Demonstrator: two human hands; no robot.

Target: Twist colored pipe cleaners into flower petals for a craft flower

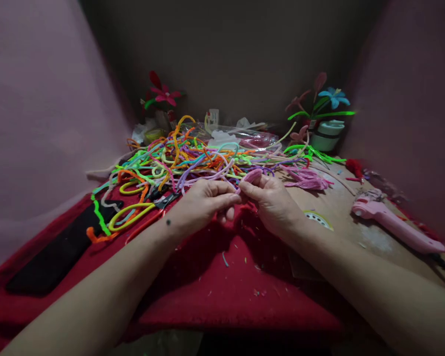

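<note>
1. Two bare hands meet near the center of the frame, above the red cloth (222, 301) that covers the bench.
2. One pink fuzzy piece (252, 176) is at the center, just above the meeting fingertips.
3. Right hand (269, 195): its grip is closed, thumb and forefinger pinching the pink fuzzy piece.
4. Left hand (207, 198): thumb and forefinger are pressed together at the lower end of the same piece, that grip closed on it; the other fingers curl loosely.
5. Behind the hands, a tangled pile of colored fuzzy stems (203, 157) spreads across the middle and center left.
6. Yellow-handled scissors (164, 200) lie left of center, near a flat black object (52, 254) at lower left.
7. At center right, a pink bundle (307, 179) and a pink corded tool (396, 222) rest on a tan board (341, 195).
8. Toward upper right, a blue flower (334, 97) stands above a pale green pot (327, 137); a red flower (165, 95) stands at upper left.
</note>
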